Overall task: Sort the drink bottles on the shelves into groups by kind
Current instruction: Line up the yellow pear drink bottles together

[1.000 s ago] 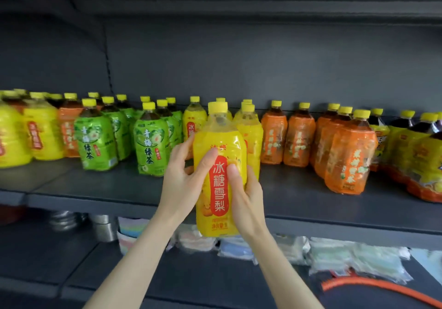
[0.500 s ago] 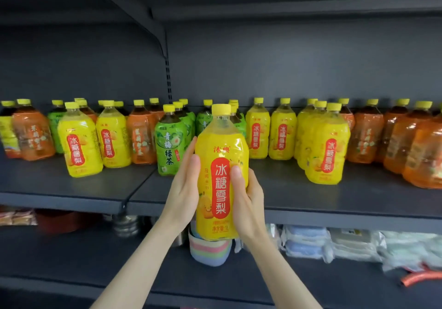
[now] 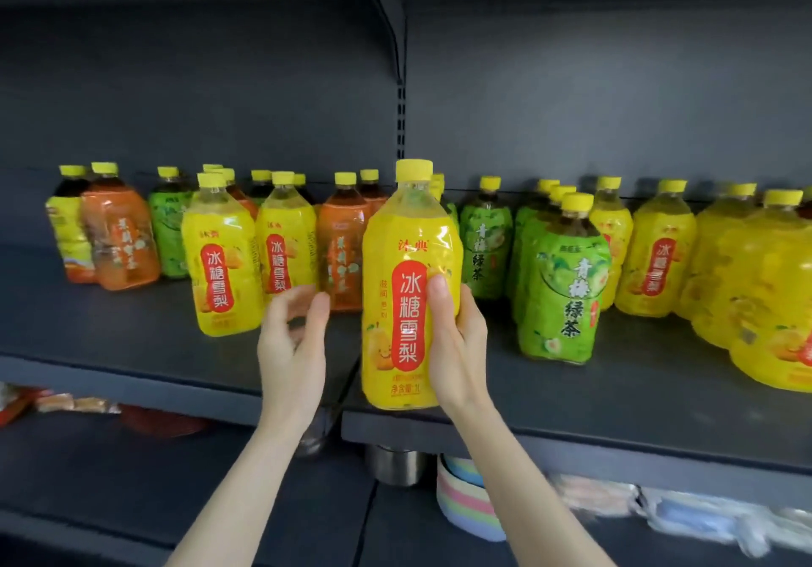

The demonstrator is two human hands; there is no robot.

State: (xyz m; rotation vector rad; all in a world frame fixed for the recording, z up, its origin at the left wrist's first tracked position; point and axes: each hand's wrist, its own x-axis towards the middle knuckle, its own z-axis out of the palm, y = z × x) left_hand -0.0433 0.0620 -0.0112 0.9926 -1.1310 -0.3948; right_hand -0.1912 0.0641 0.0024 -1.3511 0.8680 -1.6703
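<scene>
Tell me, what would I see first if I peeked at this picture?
First, the big yellow bottle with red writing, right in the middle at the front edge of the dark shelf; the right hand holds its side, while the left hand is open just beside it, not touching. Behind stands a jumbled row of yellow, orange and green bottles, all with yellow caps, like the green bottle to the right.

Both hands up at shelf height, forearms bare.
R hand (image 3: 457, 347) upright, thumb across the front of the yellow bottle (image 3: 408, 285), fingers wrapped behind, gripping it. L hand (image 3: 292, 338) just beside it, not touching, fingers (image 3: 316, 320) loosely curled and parted, palm facing right. Both forearms angle up from bottom of view.
</scene>
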